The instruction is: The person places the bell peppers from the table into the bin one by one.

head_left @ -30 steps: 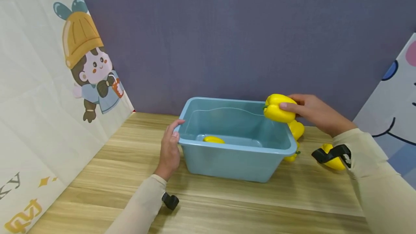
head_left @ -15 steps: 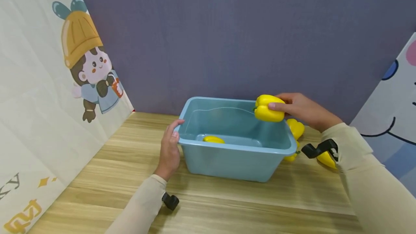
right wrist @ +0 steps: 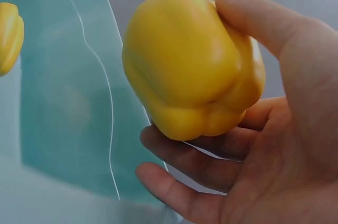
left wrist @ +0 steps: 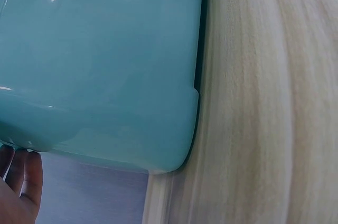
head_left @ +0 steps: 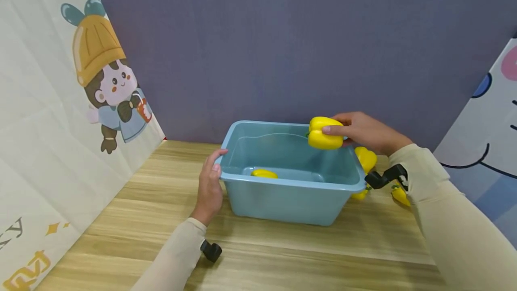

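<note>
A yellow bell pepper with a green stem is pinched between the thumb and fingers of my right hand, over the right back part of a blue plastic tub. The right wrist view shows the lobed end of this pepper and the thumb across its side. My left hand grips the tub's left rim near the front corner; in the left wrist view its fingers lie against the tub's wall. Another yellow pepper lies inside on the tub floor, partly hidden by the front wall.
Right of the tub, yellow peppers lie close to its wall, partly hidden. One more pepper sits farther right, half behind my right wrist. The wooden table meets a grey-purple panel behind the tub.
My right hand has carried the yellow bell pepper leftward, from above the tub's right rim to farther inside it. The left hand and the tub have stayed in place.
</note>
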Demonstrator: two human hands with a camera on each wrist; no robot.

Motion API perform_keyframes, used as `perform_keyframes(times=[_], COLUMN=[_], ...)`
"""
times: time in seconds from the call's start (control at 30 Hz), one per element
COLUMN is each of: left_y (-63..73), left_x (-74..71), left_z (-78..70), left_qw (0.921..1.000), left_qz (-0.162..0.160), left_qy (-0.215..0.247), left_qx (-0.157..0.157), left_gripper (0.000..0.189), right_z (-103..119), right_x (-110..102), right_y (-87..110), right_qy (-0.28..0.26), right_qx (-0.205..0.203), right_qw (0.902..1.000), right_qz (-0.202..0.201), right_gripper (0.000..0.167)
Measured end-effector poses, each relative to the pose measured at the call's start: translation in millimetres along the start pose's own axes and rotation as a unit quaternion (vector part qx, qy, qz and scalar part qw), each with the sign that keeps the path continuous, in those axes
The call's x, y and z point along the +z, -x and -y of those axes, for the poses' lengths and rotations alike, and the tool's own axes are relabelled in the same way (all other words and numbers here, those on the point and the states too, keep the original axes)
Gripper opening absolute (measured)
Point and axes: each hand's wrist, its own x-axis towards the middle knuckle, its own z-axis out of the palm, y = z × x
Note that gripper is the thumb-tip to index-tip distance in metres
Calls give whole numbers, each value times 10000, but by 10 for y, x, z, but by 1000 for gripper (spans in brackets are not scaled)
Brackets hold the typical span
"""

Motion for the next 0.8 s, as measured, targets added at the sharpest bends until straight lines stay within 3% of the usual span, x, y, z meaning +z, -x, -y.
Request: perform_keyframes(times=[0.8], left_y=[-18], left_x=[37], left_z=[19], left_qw=[9998], left_qz=[-109], left_qy=[-79], left_qx=[142], left_gripper=[48], right_z=[232], right_x=[175], right_y=[-371], right_qy=[322], right_qx=[-84], right_qw=[9983], right_qz=[482], right_gripper=[73])
